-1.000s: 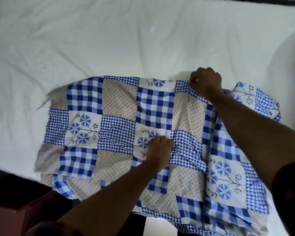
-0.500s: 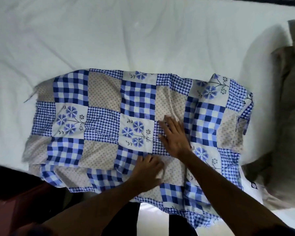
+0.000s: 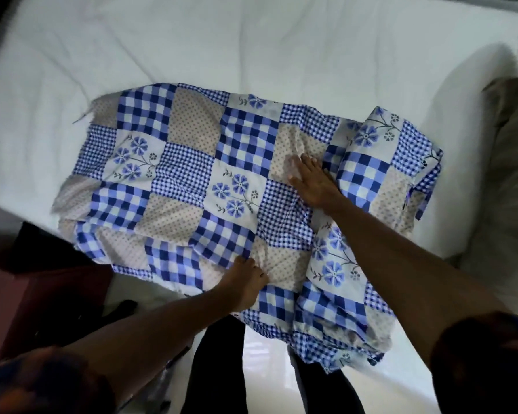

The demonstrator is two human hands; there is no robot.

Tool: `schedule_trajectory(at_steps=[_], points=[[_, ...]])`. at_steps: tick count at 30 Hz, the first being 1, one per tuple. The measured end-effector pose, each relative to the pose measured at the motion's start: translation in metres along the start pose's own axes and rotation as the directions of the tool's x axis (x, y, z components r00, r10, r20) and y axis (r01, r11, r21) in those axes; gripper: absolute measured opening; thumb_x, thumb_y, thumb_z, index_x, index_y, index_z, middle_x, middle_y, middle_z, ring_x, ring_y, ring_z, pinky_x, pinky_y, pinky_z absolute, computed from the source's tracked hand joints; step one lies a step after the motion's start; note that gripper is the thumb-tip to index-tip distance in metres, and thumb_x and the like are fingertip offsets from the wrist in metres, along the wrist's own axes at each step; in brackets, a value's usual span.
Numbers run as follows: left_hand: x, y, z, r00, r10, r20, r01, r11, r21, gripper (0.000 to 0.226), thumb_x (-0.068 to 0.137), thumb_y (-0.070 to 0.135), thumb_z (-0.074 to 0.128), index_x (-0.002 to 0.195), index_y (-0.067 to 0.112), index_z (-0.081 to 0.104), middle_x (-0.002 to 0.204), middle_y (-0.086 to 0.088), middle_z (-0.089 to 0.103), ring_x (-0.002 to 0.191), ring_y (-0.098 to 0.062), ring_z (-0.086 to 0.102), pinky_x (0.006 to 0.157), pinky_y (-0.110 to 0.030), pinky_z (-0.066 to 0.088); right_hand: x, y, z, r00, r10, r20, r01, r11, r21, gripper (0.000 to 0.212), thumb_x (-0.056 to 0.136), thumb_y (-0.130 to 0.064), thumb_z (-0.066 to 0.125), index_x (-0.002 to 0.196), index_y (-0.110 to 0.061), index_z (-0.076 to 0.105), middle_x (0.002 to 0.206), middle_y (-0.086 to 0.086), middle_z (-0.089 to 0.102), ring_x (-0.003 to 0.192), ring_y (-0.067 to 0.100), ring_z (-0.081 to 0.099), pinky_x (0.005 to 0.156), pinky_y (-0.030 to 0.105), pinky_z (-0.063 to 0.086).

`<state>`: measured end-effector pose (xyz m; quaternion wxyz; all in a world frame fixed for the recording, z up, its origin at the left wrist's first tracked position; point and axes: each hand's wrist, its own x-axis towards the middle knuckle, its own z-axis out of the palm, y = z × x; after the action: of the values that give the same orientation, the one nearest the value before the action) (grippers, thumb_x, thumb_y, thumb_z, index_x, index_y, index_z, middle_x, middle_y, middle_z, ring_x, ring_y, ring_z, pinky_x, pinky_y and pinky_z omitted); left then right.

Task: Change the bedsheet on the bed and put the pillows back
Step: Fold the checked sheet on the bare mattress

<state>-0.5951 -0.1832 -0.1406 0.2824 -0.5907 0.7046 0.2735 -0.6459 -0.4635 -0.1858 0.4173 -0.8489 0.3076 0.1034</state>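
Left hand, fingers curled into the cloth, grips the blue checked pillow at its 6 o'clock edge. A second ago it sat mid-pillow. Right hand has let go of the far edge and now presses flat, fingers straight, just right of centre. The pillow lies on the white sheet, overhanging the near side. The cover is probably being smoothed. A tan pillow waits at 3 o'clock.

The patchwork bedsheet before me combines four square types: bold blue-and-white check, fine blue-and-white gingham, beige with small dots, and white with blue flowers on grey stems. The bed surface is plain white. The pillow on my right is plain beige.
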Motion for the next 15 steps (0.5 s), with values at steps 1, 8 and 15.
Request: schedule_trajectory(at_steps=[1, 8, 15], points=[[0.001, 0.009, -0.003, 0.999, -0.044, 0.022, 0.044, 0.999, 0.024, 0.026, 0.099, 0.027, 0.042, 0.113, 0.017, 0.060, 0.109, -0.009, 0.063, 0.102, -0.034, 0.055, 0.085, -0.044, 0.039, -0.006, -0.005, -0.004, 1.000, -0.017, -0.018, 0.018, 0.995, 0.102, 0.066, 0.106, -0.048, 0.036, 0.162, -0.020, 0.013, 0.168, 0.008, 0.013, 0.154, 0.029, 0.013, 0.123, 0.054, 0.016], [-0.002, 0.056, -0.008, 0.895, -0.373, -0.243, 0.182, 0.804, -0.566, 0.039, 0.092, 0.050, 0.038, 0.094, 0.018, 0.060, 0.087, -0.004, 0.063, 0.082, -0.028, 0.063, 0.066, -0.040, 0.054, -0.108, 0.000, -0.020, 0.753, -0.045, -0.657, 0.210, 0.962, 0.174, 0.026, 0.099, -0.011, 0.057, 0.121, 0.001, 0.065, 0.114, 0.020, 0.068, 0.103, 0.029, 0.062, 0.084, 0.050, 0.056], [0.045, 0.108, -0.048, 0.834, -0.544, 0.094, 0.046, -0.100, -0.994, 0.043, 0.086, 0.042, 0.076, 0.118, 0.025, 0.055, 0.108, 0.005, 0.063, 0.100, -0.018, 0.064, 0.085, -0.037, 0.052, -0.131, 0.044, -0.070, 0.881, 0.210, -0.425, -0.213, 0.976, 0.040, 0.055, 0.091, -0.024, 0.062, 0.144, -0.024, 0.047, 0.136, 0.010, 0.051, 0.117, 0.033, 0.055, 0.091, 0.047, 0.051]])
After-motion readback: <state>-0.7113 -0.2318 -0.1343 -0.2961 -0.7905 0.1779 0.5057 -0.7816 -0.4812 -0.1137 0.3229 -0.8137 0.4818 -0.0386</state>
